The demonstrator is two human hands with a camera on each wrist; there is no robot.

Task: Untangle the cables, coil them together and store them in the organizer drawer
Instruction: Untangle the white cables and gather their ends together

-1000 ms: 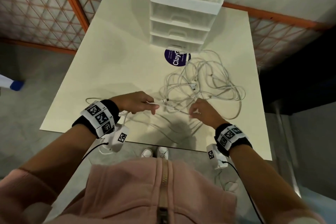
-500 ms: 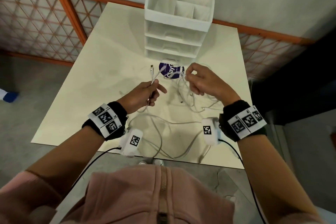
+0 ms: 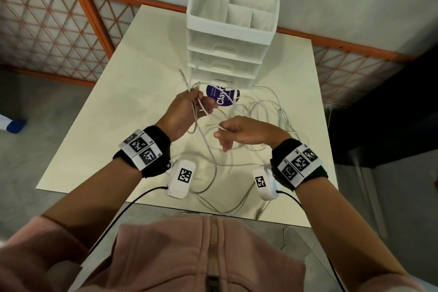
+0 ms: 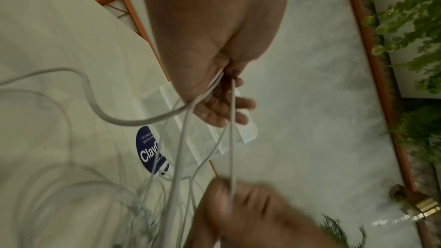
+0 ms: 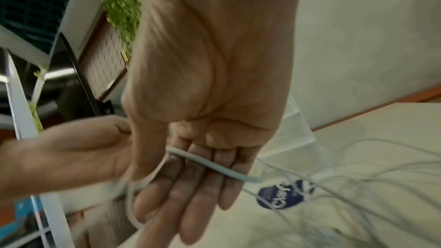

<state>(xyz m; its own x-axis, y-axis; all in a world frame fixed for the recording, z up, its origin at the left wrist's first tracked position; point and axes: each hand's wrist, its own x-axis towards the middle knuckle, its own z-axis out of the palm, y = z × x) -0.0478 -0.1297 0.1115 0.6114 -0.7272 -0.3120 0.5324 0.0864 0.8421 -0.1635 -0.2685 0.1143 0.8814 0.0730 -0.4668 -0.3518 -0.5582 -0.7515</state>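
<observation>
The left hand (image 3: 187,111) is raised over the table (image 3: 113,111) with its fingers curled round several strands of the white cables (image 3: 267,111), one plug end poking up past its knuckles toward the organizer (image 3: 231,38). The right hand (image 3: 246,133) sits just beside it and lower, thumb and forefinger pinching a single strand that runs up to the left hand; in the right wrist view that strand lies across the base of its other fingers, which are stretched out nearly straight. The rest of the cables lie in loose overlapping loops on the table to the right of the hands, partly over a round purple sticker (image 3: 222,98), with more slack trailing to the near edge of the table under the wrists. All the drawers of the organizer look closed, so the work appears to be at the untangling stage. The main risk, as I judge it, is pulling the pinched strand while its far part is looped through the pile: that would draw the loops tight into a knot instead of freeing them. A hard tug could also drag the pile toward the near edge, where the trailing slack might slide off and pull more after it. The left hand holds several strands at once, so one could slip out.
</observation>
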